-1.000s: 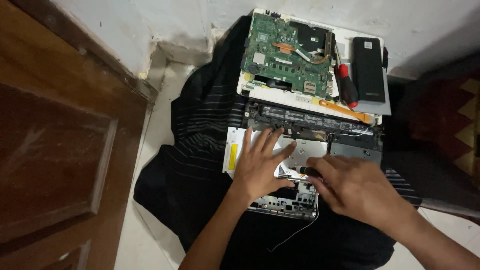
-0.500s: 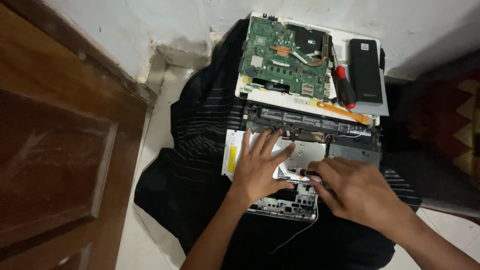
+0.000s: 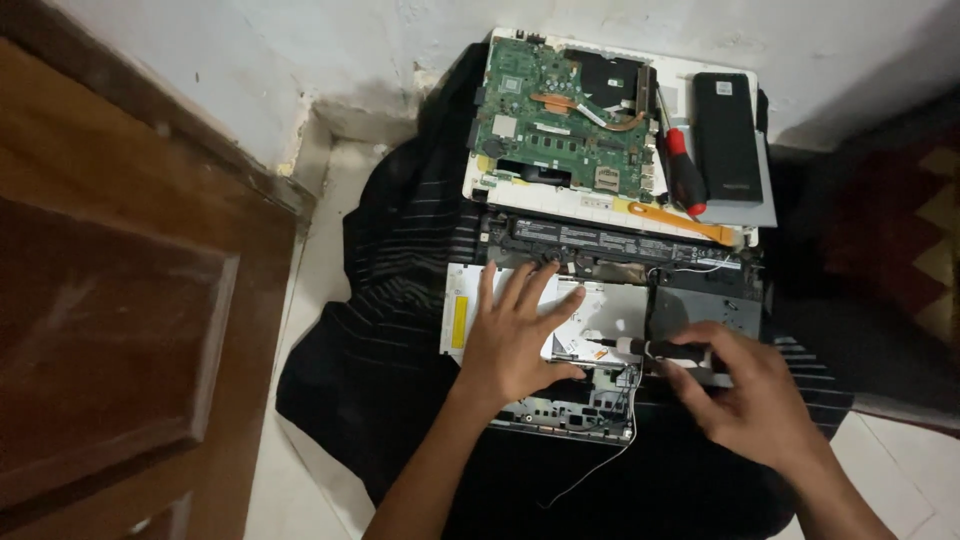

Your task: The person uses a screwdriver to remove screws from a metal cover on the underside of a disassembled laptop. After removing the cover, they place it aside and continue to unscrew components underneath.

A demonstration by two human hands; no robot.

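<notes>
An opened laptop base (image 3: 610, 300) lies on a dark striped cloth (image 3: 400, 330) on the floor. My left hand (image 3: 515, 335) rests flat, fingers spread, on the silver optical drive (image 3: 470, 310) inside the base. My right hand (image 3: 750, 400) grips a small dark-handled screwdriver (image 3: 650, 347), its tip pointing left at the middle of the base. A long black battery (image 3: 610, 243) sits along the far edge of the base.
Behind the base lies a white cover holding a green circuit board (image 3: 560, 115), a red-handled screwdriver (image 3: 683, 170), an orange pry tool (image 3: 670, 217) and a black slab-shaped device (image 3: 727, 135). A brown wooden door (image 3: 110, 310) stands at left. A thin white wire (image 3: 600, 465) trails toward me.
My right hand has drawn back to the right, uncovering the small screwdriver it holds. My left hand stays flat on the drive.
</notes>
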